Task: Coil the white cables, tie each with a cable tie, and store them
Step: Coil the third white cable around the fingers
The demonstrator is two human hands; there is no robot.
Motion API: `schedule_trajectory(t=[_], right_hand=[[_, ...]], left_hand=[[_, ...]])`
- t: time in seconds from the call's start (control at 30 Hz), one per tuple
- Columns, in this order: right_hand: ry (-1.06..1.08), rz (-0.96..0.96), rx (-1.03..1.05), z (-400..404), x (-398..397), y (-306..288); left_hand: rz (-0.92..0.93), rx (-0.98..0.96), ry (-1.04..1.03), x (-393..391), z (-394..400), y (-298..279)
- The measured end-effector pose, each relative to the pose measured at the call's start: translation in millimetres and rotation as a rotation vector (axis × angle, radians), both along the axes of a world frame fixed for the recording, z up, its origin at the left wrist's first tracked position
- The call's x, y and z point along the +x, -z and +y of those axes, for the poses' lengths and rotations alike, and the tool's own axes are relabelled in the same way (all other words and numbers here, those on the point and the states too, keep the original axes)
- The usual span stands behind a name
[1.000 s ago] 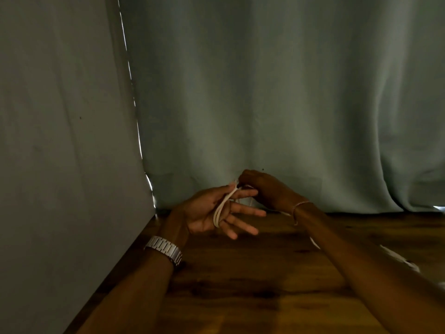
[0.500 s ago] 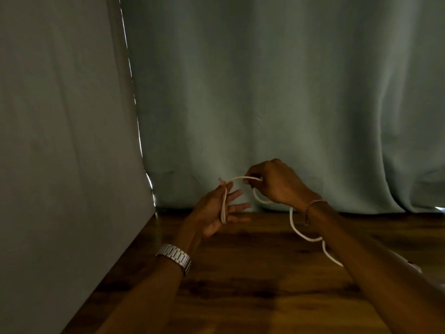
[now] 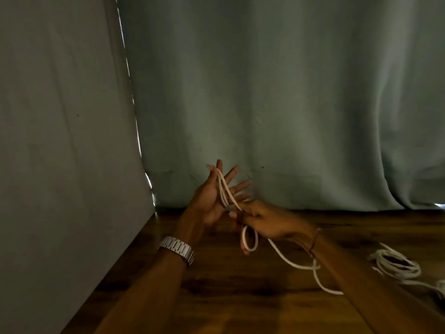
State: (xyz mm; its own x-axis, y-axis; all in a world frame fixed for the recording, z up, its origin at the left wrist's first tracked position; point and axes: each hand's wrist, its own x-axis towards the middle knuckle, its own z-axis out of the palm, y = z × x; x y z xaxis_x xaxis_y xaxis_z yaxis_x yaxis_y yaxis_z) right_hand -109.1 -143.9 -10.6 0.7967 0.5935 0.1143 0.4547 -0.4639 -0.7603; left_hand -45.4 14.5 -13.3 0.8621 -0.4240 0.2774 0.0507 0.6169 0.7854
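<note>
Since half a second ago the right hand (image 3: 267,221) has dropped below the spread left hand (image 3: 214,196), pinching the white cable (image 3: 225,189) now looped over those upright fingers.

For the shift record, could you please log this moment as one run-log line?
step: coiling | left hand: open, white cable looped over fingers | right hand: grips cable, feeding | tie: none seen | second cable bundle: on floor

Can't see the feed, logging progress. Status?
Left hand open, white cable looped over its fingers. Right hand pinching the cable, mid-coil. Second cable bundle lying on the floor. Nothing blocking.
</note>
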Motion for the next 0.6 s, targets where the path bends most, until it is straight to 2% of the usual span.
schedule_trajectory(t=[0.1, 0.2, 0.33, 0.4, 0.47, 0.53, 0.6], right_hand=[[0.019, 0.043, 0.036, -0.9, 1.6, 9.7], [0.093, 0.088, 0.002, 2.2, 2.3, 21.6], [0.068, -0.220, -0.273, -0.2, 4.6, 37.8], [0.085, -0.257, -0.317, -7.0, 8.3, 40.9], [0.151, -0.109, -0.204, -18.0, 16.3, 44.3], [0.152, 0.129, 0.045, -30.0, 26.7, 47.9], [0.119, 0.221, 0.151, -38.9, 36.6, 47.3]], left_hand=[[0.014, -0.027, 0.017, -6.1, 0.1, -6.1], [0.010, 0.046, 0.012, -13.4, 0.3, -12.8], [-0.023, 0.152, -0.036, -16.3, 3.0, -13.7], [-0.030, 0.173, -0.044, -16.4, 7.5, -13.7], [-0.043, 0.189, -0.018, -18.5, 11.6, -14.7], [-0.044, 0.209, 0.010, -18.1, 16.0, -14.4], [-0.047, 0.227, 0.037, -19.2, 18.2, -13.8]])
